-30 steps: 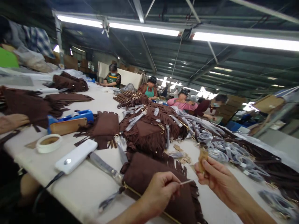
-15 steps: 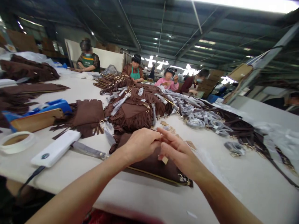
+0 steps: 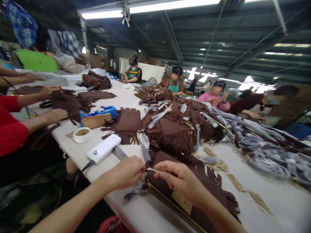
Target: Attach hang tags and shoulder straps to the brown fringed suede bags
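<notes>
A brown fringed bag (image 3: 161, 185) with a gold zipper along its near edge lies on the table in front of me. My right hand (image 3: 181, 179) pinches a short pale string (image 3: 152, 169) over the bag. The string's other end runs to the closed fingertips of my left hand (image 3: 130, 172), at the bag's left end; the exact grip there is hidden. Below my right palm, a kraft-paper tag (image 3: 182, 202) lies against the bag. Beside my left wrist a dark strap end (image 3: 133, 193) hangs, blurred.
Fringed bags (image 3: 172, 129) are piled ahead, with wrapped straps (image 3: 264, 161) to the right. Loose tags (image 3: 236, 183) lie on the table (image 3: 274, 191). A white power bank (image 3: 104, 148), tape roll (image 3: 82, 135) and blue tape dispenser (image 3: 111, 112) stand left. Co-workers sit around the table.
My view has swung left, bringing a red-sleeved co-worker into sight. My hands have moved apart, with a string now showing between them. The bag lies turned at a different angle.
</notes>
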